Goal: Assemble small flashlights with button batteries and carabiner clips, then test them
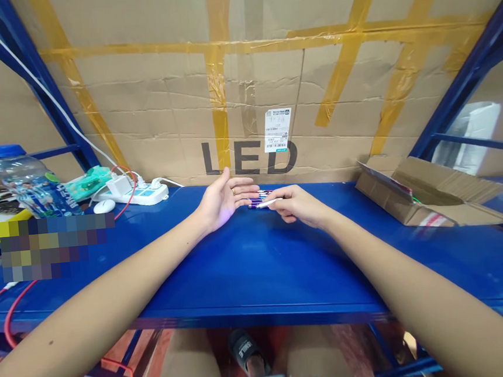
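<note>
My left hand (221, 203) is open beside several pens, palm turned toward the right and fingers stretched out, with a ring on one finger. The pens (255, 203) lie side by side on the blue tabletop between my two hands; some look purple, and their far ends are partly hidden. My right hand (294, 203) is closed on a white pen (270, 202), held between thumb and fingers, its tip pointing left over the other pens.
A water bottle (30, 178) with a blue cap, a white power strip (146, 193) with plugs and a red cable (13, 309) are at the left. An open cardboard box (411, 198) stands at the right. A large taped carton (160, 102) marked LED forms the back.
</note>
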The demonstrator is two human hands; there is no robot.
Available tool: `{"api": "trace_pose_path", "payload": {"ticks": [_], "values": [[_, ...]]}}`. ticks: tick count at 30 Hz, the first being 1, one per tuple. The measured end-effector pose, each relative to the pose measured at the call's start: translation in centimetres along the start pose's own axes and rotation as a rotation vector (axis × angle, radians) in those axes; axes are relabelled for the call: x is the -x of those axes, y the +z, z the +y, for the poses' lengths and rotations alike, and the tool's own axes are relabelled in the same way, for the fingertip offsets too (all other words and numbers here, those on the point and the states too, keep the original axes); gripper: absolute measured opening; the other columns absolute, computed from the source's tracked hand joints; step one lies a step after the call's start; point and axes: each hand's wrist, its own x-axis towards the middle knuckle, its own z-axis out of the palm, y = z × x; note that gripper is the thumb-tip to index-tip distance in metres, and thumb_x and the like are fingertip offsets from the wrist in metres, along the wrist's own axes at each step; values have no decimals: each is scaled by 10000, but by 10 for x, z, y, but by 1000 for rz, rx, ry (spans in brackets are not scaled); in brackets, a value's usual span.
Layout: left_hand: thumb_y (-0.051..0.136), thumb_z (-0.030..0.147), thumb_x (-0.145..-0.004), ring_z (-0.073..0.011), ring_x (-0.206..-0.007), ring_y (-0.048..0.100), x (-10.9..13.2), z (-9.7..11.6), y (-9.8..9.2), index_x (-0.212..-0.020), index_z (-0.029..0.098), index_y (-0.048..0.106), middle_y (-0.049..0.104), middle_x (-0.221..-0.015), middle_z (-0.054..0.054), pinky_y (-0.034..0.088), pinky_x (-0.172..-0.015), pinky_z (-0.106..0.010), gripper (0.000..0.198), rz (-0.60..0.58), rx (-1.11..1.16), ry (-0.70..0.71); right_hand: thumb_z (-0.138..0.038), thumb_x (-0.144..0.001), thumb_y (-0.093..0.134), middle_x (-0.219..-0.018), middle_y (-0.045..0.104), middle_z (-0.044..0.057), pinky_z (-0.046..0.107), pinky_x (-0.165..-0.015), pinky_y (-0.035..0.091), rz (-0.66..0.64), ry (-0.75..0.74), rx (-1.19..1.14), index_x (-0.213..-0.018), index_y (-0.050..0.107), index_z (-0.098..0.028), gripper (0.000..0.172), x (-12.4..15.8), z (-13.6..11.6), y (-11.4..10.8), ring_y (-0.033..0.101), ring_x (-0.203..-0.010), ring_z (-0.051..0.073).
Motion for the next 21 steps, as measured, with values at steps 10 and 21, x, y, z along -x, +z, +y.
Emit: {"api": "trace_pose_path", "payload": {"ticks": [10, 21], "values": [[350, 633, -959, -274, -957, 683, -1, -6, -1, -1079, 77, 658, 710, -1086, -213, 512, -842, -375, 646, 15, -7, -64, -285, -825, 620, -514, 312, -81, 214, -386, 186, 19, -16, 47, -727, 619, -156, 162, 2, -4, 8, 243, -426, 54], [335, 674, -939, -271, -925, 684, -1, -14, -4, -1065, 81, 676, 709, -1067, -213, 527, -752, -351, 695, -2, 25, -135, -299, -815, 561, -484, 346, -74, 242, -403, 239, 53, -129, 241, -777, 679, -150, 194, -2, 3, 4, 303, -399, 65]]}}
